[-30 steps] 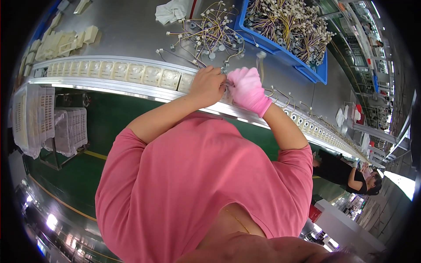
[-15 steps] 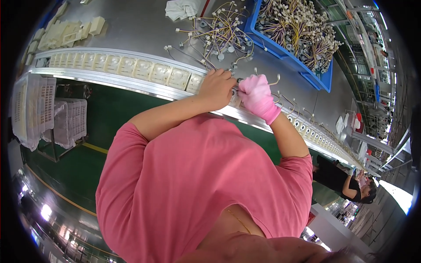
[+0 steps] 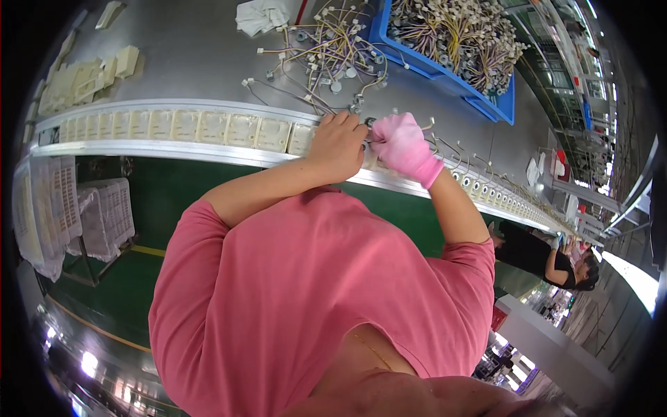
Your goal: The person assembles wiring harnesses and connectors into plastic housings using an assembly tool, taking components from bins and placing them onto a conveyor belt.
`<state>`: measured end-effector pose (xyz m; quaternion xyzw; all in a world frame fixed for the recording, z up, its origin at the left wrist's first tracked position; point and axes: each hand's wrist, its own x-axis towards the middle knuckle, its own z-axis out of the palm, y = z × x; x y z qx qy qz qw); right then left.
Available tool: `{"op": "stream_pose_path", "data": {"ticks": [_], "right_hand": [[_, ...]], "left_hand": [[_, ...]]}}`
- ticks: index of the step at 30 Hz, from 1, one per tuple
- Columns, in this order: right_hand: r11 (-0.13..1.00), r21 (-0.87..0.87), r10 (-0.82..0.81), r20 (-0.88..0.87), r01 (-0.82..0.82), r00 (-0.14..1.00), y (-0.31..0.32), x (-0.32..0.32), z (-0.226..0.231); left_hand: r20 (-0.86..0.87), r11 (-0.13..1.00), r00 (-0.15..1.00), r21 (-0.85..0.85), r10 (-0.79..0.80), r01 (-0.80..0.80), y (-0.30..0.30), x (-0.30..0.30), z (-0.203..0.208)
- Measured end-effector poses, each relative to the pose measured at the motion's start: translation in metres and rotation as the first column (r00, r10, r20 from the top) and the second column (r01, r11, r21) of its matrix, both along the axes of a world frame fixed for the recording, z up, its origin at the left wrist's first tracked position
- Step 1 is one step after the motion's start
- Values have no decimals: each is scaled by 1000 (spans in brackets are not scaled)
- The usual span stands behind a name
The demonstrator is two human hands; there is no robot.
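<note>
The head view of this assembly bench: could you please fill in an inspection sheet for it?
Surface: grey bench behind a conveyor rail.
Job's things: cream housings in a row on the line; both hands meet over one.
Clutter: white cloth, loose cream parts.
Grippers: left hand bare, right hand in a pink glove, pinching a small part.
Cables: wire harnesses loose on the bench, more in a blue bin.
Surroundings: white crates; co-worker down the line.

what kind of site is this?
Most likely a factory assembly line for small electrical parts. A long conveyor carries a row of cream housings, a blue bin holds wire harnesses, and another worker stands further down the same line.
</note>
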<state>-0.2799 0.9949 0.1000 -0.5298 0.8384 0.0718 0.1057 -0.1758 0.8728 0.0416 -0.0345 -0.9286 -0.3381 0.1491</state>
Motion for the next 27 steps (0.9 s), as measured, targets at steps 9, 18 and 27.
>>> {"op": "stream_pose_path", "data": {"ticks": [9,18,27], "right_hand": [[856,423,-428,256,297,867,-18,-97,-52],[941,321,-195,265,104,944,-28,-111,-72],[440,-570,49,787,694,615,-26,-61,37]], "left_hand": [[-149,984,981,149,124,-101,2,2,-7],[-164,907,971,411,175,-94,-2,6,-15],[50,532,992,847,-113,18,-3,-8,30]]}}
